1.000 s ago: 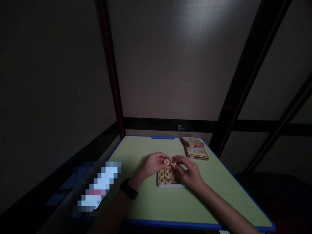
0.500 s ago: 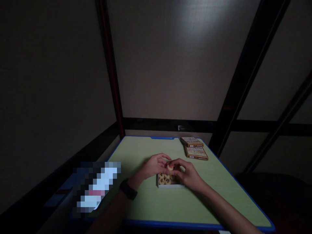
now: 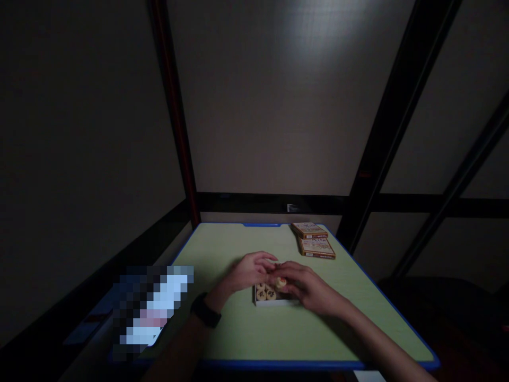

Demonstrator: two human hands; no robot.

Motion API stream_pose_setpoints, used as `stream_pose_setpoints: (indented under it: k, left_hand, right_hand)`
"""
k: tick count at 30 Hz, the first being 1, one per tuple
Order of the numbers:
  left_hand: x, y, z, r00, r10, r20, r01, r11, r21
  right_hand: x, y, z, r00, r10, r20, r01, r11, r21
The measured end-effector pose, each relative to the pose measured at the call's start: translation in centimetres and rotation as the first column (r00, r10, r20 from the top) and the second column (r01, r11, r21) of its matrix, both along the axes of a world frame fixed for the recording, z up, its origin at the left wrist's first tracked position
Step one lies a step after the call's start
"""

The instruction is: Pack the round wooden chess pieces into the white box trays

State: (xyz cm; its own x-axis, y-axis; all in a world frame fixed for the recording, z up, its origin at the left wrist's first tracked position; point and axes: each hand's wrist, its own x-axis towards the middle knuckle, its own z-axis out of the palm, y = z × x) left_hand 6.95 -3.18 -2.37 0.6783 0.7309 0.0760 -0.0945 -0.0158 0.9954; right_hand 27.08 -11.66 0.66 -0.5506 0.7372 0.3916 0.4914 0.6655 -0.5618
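A shallow white box of round wooden Chinese chess pieces with black characters sits on the table under my hands. My right hand is over the box's right part, thumb and fingers closed around a piece with a red character. On the box's left, my left hand has its fingers stretched towards the right hand, the fingertips close together. Whether the left thumb touches the red-marked piece I cannot tell. Both hands cover the back of the box.
Two flat printed boxes lie overlapping at the back right of the green, blue-edged table. A blurred-out bright device is at the left edge. A wall rises behind the table.
The red-marked piece has come slightly down and turned its marked face more towards me. My right fingers have flattened over it. The left hand stays nearly still; the view has shifted a little.
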Motion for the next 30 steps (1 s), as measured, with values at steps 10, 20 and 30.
stream_pose_setpoints:
  k: [10,20,30]
  left_hand:
    - [-0.9,1.0,1.4,0.925,0.371,0.076,-0.379,0.905,0.193]
    - [-1.0,0.9,1.6,0.924,0.373,0.084,-0.383,0.902,0.202]
    - [-1.1,0.7,1.7,0.931,0.359,0.071,-0.365,0.904,0.220]
  right_hand:
    - [2.2,-0.4,-0.6,0.985,-0.040,0.169,0.047,0.998,-0.036]
    - [1.9,-0.3,0.2,0.982,-0.052,0.184,0.068,0.994,-0.081]
    - [2.2,0.1,0.7,0.968,-0.066,0.241,0.095,0.989,-0.110]
